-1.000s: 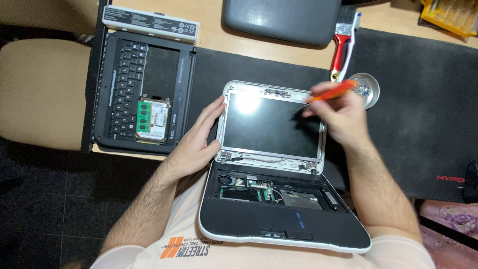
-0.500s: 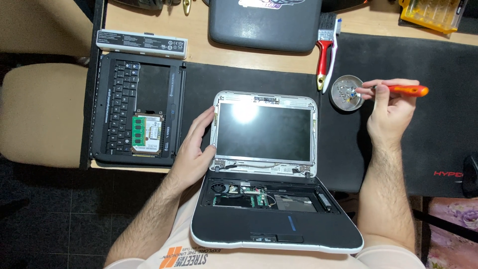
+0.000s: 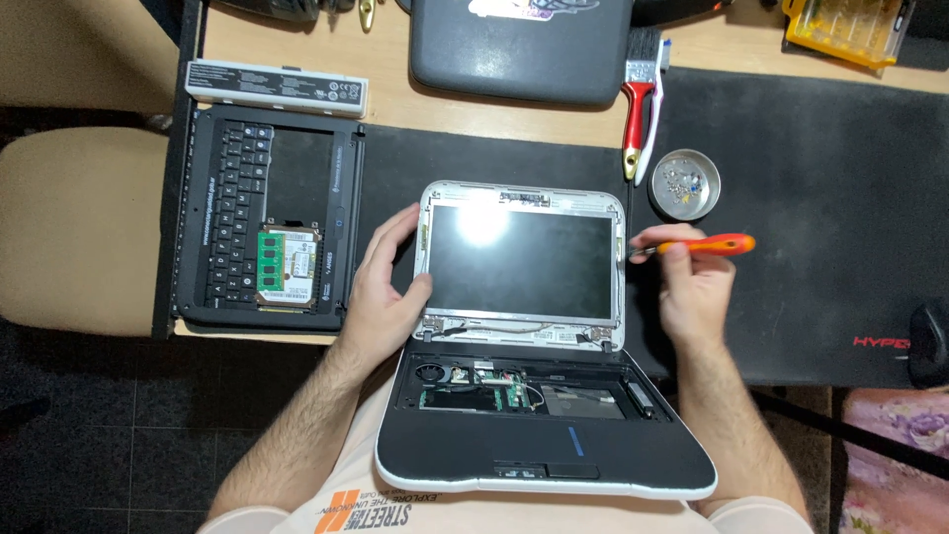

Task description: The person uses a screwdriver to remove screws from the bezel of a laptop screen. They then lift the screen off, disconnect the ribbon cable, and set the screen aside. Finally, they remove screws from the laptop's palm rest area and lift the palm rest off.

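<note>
- White-framed small laptop (image 3: 534, 326) lies open partly on my lap and partly on the black desk mat (image 3: 820, 257); its keyboard is off and the boards in the base are bare
- Left hand (image 3: 381, 287) grips the left edge of the screen frame, thumb on the bezel, fingers behind
- Right hand (image 3: 692, 287) is closed round an orange-handled screwdriver (image 3: 707, 245), tip at the right edge of the frame
- Handling, as I judge it: light, but the glossy panel is fragile and slippery, and the loose bezel will flex; I would hold it by the side rails, never by the glass or the thin cable along the hinge
- Round metal dish (image 3: 684, 184) with small screws sits near the screwdriver, beyond the screen's right corner
- Long white battery pack (image 3: 277, 89) bears a pale label strip, above a black keyboard tray (image 3: 267, 227)
- Green memory module (image 3: 272, 262) lies on a white-labelled drive in that tray
- Red-handled brush (image 3: 638, 99) and a yellow parts box (image 3: 845, 30) lie further back
</note>
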